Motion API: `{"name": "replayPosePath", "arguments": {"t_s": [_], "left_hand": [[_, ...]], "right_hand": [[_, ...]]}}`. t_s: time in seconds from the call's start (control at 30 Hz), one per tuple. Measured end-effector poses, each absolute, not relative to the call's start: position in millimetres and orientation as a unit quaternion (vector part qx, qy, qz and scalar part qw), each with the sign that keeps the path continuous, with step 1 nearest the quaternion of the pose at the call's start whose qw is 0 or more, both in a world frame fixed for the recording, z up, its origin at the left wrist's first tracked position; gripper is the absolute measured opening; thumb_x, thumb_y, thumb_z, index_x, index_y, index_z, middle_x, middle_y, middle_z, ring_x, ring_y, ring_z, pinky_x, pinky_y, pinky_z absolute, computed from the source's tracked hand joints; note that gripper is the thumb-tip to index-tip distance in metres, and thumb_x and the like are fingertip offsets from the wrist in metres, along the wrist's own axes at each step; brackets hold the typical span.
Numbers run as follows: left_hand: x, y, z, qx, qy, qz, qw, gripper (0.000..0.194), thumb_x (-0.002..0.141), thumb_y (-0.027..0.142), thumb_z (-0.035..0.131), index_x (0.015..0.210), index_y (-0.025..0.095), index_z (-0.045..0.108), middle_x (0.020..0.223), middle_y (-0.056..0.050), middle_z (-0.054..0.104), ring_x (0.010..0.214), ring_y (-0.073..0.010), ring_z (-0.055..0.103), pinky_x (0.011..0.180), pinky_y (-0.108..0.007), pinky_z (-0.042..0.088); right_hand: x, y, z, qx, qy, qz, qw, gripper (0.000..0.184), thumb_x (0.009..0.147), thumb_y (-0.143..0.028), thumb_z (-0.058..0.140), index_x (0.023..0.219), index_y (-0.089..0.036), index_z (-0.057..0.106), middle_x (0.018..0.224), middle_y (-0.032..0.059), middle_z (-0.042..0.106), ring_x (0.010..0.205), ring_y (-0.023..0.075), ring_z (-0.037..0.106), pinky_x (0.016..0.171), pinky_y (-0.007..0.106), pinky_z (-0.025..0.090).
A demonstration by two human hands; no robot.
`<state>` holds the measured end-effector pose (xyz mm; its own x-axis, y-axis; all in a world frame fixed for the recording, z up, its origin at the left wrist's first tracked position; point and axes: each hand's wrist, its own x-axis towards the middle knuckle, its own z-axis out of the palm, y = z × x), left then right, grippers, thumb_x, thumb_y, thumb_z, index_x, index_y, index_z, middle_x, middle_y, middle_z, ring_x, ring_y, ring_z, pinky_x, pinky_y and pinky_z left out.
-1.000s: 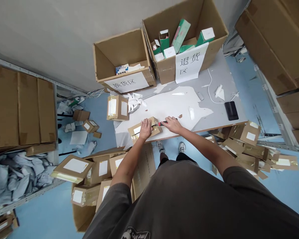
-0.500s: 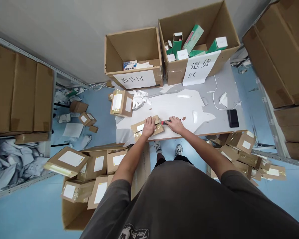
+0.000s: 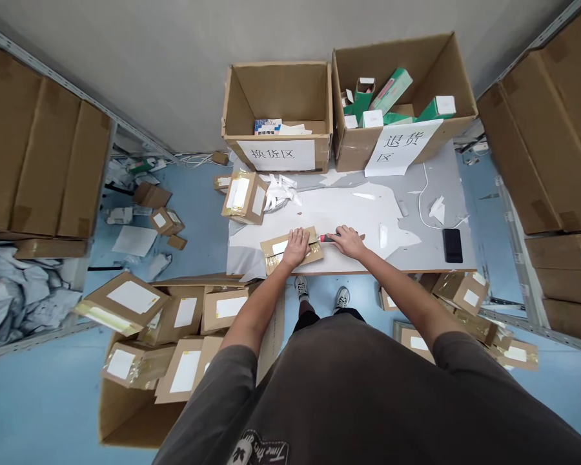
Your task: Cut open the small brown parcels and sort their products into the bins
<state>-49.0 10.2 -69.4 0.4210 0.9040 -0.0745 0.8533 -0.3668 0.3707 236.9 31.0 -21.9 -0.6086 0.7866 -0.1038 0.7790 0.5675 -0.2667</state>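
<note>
A small taped cardboard box [image 3: 272, 247] with a white label lies near the table's front edge. My left hand [image 3: 297, 247] rests on its top, fingers stretched out and pressing it against the table. To the right, my right hand [image 3: 347, 242] is closed around a red and black utility knife [image 3: 326, 238]. The knife points left, with its tip at the box's right end; whether the blade touches the cardboard is too small to tell. Another taped carton [image 3: 246, 197] stands at the left of the table.
Two large open cartons stand along the back: one [image 3: 277, 156] with a few packets, one [image 3: 348, 142] with green boxes. Paper scraps [image 3: 281, 192] and a black phone-like device [image 3: 452, 246] with a white cable lie on the table [image 3: 419, 258]. Parcels [image 3: 186, 311] fill a carton at lower left.
The camera view has shifted, so the table and cartons appear slightly lower and to the right. Both hands keep nearly the same place at the small box.
</note>
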Motion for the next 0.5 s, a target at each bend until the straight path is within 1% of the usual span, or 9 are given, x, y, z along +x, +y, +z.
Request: {"name": "replayPosePath", "arguments": {"t_s": [0.13,0.3,0.43,0.5], "left_hand": [[-48.3,8.8,-67.1,0.82,0.537,0.072,0.184,0.06,0.098,0.02,0.053,0.156,0.005,0.052,0.165,-0.03,0.049,0.162,-0.0397,0.037,0.133,-0.072,0.022],[-46.9,7.2,-62.2,0.823,0.531,0.075,0.186,0.063,0.099,0.021,0.054,0.16,0.007,0.048,0.167,-0.028,0.047,0.164,-0.0388,0.034,0.134,-0.072,0.02],[-47.0,8.6,-49.0,0.818,0.54,0.054,0.19,0.059,0.103,0.025,0.05,0.159,0.006,0.05,0.171,-0.027,0.041,0.165,-0.0367,0.033,0.136,-0.064,0.021],[-51.2,10.9,-38.2,0.822,0.532,0.04,0.199,0.059,0.106,0.03,0.047,0.161,0.009,0.049,0.173,-0.024,0.039,0.165,-0.0343,0.033,0.136,-0.059,0.022]], "right_hand": [[230.5,42.9,-20.0,-0.461,-0.874,0.156,0.009,0.043,0.113,-0.04,0.049,0.146,-0.022,0.069,0.118,0.017,0.061,0.106,0.0324,0.048,0.083,0.038,0.036],[233.4,51.9,-18.2,-0.438,-0.882,0.17,0.015,0.042,0.112,-0.042,0.05,0.145,-0.024,0.07,0.118,0.0167,0.062,0.107,0.0324,0.05,0.086,0.038,0.038],[256.2,42.8,-15.3,-0.454,-0.875,0.17,0.025,0.044,0.112,-0.044,0.049,0.143,-0.024,0.071,0.116,0.0166,0.064,0.107,0.0328,0.052,0.086,0.039,0.042],[266.1,35.7,-12.4,-0.476,-0.862,0.167,0.036,0.044,0.111,-0.044,0.049,0.143,-0.024,0.071,0.115,0.0166,0.064,0.106,0.0333,0.054,0.087,0.04,0.044]]}}
